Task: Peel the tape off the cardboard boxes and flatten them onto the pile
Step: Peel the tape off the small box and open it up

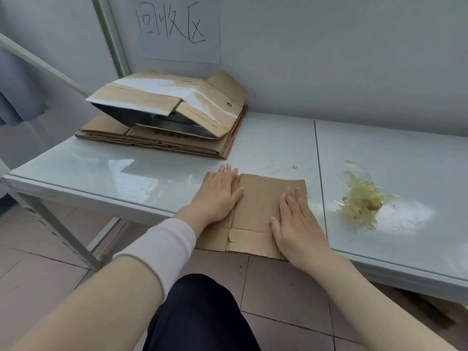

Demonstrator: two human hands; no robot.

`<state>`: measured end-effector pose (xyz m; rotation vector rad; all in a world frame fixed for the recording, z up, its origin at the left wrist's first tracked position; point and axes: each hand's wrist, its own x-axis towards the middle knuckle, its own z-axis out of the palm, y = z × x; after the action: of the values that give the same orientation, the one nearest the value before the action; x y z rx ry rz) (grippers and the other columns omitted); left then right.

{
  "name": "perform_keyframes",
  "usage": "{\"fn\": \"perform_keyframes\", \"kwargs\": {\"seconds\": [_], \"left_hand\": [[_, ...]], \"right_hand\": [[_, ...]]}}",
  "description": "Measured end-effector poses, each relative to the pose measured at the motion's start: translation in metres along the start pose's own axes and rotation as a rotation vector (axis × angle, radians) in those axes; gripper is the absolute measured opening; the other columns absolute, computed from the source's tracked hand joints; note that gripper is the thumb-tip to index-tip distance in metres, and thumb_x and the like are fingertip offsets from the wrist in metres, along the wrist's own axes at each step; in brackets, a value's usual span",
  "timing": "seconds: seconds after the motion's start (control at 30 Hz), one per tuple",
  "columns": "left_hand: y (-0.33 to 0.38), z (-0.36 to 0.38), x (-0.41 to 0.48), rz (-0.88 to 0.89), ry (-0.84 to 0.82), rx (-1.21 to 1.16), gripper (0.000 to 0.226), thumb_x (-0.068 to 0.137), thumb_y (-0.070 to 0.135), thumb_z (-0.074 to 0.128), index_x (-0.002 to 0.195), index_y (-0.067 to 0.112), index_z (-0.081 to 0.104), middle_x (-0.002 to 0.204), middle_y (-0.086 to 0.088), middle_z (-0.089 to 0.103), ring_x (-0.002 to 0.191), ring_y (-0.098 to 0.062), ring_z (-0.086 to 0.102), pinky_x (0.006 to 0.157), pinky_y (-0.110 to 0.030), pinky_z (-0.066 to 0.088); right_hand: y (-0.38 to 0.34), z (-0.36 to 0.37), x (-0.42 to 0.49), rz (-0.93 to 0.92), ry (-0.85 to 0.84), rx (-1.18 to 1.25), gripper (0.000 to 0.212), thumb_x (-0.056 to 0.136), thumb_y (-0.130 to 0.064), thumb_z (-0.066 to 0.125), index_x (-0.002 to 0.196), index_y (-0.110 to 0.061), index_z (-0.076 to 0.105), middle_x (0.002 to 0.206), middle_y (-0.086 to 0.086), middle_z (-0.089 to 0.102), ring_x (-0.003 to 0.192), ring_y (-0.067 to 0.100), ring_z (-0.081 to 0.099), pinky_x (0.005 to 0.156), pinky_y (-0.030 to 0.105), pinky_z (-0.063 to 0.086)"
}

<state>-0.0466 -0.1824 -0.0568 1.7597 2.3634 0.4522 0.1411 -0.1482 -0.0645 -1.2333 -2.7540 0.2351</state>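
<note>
A small brown cardboard box (pixel 255 211) lies flattened on the near edge of the table, its front flaps hanging a little over the edge. My left hand (pixel 217 193) presses flat on its left side with straight fingers. My right hand (pixel 295 224) presses flat on its right side, fingers spread. Further back on the left sits the pile of flattened cardboard (pixel 157 140). On top of that pile lies a half-collapsed box with a silver lining (pixel 167 107).
A crumpled wad of yellowish peeled tape (pixel 362 201) lies on the table (pixel 106 163) to the right of the box. A paper sign with handwritten characters (pixel 177 29) hangs on the wall behind the pile. Tiled floor lies below the table edge.
</note>
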Motion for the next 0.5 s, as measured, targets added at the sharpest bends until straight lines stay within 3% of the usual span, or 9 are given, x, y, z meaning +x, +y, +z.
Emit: {"fn": "perform_keyframes", "kwargs": {"seconds": [0.1, 0.23, 0.37, 0.5], "left_hand": [[-0.004, 0.006, 0.007, 0.032, -0.048, 0.151, 0.055, 0.101, 0.037, 0.019, 0.15, 0.018, 0.006, 0.159, -0.006, -0.002, 0.146, -0.018, -0.005, 0.117, -0.036, 0.0], [-0.007, 0.01, 0.01, 0.032, -0.063, 0.205, 0.054, 0.101, 0.036, 0.016, 0.15, 0.018, 0.003, 0.159, -0.005, -0.003, 0.146, -0.019, -0.005, 0.117, -0.037, 0.001], [-0.009, 0.013, 0.012, 0.026, -0.043, 0.212, 0.054, 0.101, 0.036, 0.016, 0.15, 0.019, 0.003, 0.159, -0.003, -0.003, 0.146, -0.017, -0.005, 0.117, -0.036, 0.0], [-0.006, 0.011, 0.009, 0.03, -0.017, 0.167, 0.054, 0.101, 0.036, 0.018, 0.15, 0.019, 0.006, 0.159, -0.003, 0.0, 0.146, -0.016, -0.004, 0.117, -0.035, 0.0]], "right_hand": [[0.001, 0.005, 0.001, 0.013, -0.014, 0.007, 0.095, 0.069, -0.059, -0.015, 0.147, -0.004, -0.004, 0.156, 0.009, -0.014, 0.142, 0.016, -0.017, 0.113, 0.028, -0.014], [0.002, 0.005, 0.003, 0.026, -0.046, -0.034, 0.075, 0.091, -0.055, 0.002, 0.146, -0.005, -0.008, 0.155, 0.008, -0.017, 0.142, 0.015, -0.019, 0.115, 0.029, -0.013], [0.002, 0.008, 0.002, 0.042, -0.051, -0.06, 0.071, 0.094, -0.051, 0.005, 0.146, -0.006, -0.008, 0.155, 0.008, -0.017, 0.142, 0.015, -0.018, 0.115, 0.029, -0.013], [0.0, 0.01, 0.002, 0.03, -0.011, -0.064, 0.091, 0.073, -0.058, -0.015, 0.146, -0.005, -0.006, 0.155, 0.009, -0.016, 0.142, 0.016, -0.017, 0.115, 0.029, -0.013]]}}
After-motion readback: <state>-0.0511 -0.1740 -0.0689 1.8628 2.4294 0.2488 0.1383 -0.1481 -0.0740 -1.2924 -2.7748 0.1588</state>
